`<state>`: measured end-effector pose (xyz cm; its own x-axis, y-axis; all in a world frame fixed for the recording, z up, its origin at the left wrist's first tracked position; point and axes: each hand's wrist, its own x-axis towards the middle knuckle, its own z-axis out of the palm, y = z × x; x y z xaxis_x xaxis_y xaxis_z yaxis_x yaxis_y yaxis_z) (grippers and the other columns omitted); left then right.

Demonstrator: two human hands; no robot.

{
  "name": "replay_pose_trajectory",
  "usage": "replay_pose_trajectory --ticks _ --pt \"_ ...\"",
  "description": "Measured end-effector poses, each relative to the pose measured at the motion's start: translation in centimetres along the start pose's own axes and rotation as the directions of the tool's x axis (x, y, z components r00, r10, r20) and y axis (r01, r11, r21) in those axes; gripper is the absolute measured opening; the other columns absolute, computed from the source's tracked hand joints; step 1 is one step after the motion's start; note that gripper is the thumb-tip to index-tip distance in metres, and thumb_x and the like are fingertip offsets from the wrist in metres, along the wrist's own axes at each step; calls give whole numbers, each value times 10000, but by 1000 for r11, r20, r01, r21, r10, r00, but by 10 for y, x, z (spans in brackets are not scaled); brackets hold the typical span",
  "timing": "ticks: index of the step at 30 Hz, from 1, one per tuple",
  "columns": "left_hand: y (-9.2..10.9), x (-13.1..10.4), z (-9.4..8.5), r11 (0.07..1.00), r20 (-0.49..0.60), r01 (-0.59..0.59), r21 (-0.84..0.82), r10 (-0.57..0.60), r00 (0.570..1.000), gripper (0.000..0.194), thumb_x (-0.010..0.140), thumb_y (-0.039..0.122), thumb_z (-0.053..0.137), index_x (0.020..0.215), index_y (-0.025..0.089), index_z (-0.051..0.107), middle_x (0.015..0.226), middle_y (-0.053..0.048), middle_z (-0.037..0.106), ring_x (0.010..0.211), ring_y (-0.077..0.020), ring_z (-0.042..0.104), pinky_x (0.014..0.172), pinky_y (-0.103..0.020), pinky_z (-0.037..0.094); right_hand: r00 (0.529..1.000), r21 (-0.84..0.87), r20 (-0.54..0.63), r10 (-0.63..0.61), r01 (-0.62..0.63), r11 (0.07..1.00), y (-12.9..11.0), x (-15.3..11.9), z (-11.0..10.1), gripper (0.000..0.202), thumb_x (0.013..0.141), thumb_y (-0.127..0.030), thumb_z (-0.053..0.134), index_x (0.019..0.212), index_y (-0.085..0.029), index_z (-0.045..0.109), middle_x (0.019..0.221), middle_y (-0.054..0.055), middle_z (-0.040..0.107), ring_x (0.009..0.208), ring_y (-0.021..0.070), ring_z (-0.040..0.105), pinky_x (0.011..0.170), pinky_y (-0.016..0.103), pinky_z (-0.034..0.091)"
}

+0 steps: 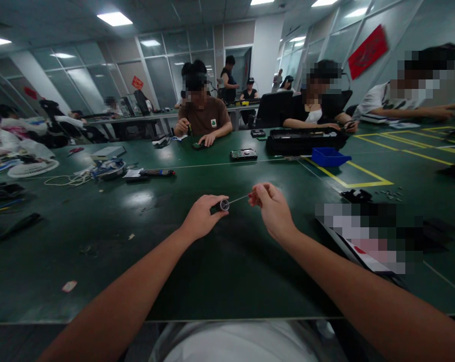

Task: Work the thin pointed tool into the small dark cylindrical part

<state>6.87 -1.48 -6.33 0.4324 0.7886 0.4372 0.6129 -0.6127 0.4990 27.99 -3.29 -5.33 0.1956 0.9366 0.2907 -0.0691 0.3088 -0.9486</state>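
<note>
At the far left of the green table (pixel 110 261) we see a dark-handled screwdriver (pixel 25 222), and right of it, nearer our edge, a paper scrap (pixel 69 286). Farther back, a pale cable (pixel 71 179) curls beside a cluttered bundle (pixel 108 169), then comes a dark stick-shaped tool (pixel 157 172) with a red end. Our left hand (pixel 201 217) is nearly closed, thumb and forefinger gripping the round piece (pixel 224 205) above the table, its pale rim facing us. A thin rod (pixel 238 199) runs from it to the red grip (pixel 250 197), pinched in the closed fingertips of our right hand (pixel 275 208); we cannot tell how far the rod enters the piece. Beyond our hands lies a circuit board (pixel 243 154). Farther right, we see a blue bin (pixel 328 157) by yellow lines (pixel 367 184), then small loose parts (pixel 391 193).
</note>
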Motion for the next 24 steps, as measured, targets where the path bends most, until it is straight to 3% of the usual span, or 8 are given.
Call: replay_pose_trajectory --ticks 5,16,24 --pt "5 -1 -1 999 17 44 16 -45 999 407 858 303 728 1254 250 650 1128 -43 713 1064 -233 619 965 -402 476 993 -163 20 -120 122 979 -6 -5 1 223 939 -446 519 892 -235 571 789 24 653 702 178 619 675 342 501" --pt "2 -1 1 998 -8 56 11 -56 998 397 862 318 726 1247 250 655 1158 -45 709 1083 -236 620 975 -406 473 962 -359 95 -254 272 893 -14 -14 -2 176 994 -380 464 938 -241 558 776 13 650 728 181 623 697 340 473" --pt "2 0 1 998 -2 64 13 -64 998 408 850 288 735 1249 250 653 1158 -45 708 1078 -236 618 970 -406 473 972 -275 123 -199 226 934 -14 -14 1 187 971 -407 490 918 -244 566 787 20 676 713 185 641 679 342 497"
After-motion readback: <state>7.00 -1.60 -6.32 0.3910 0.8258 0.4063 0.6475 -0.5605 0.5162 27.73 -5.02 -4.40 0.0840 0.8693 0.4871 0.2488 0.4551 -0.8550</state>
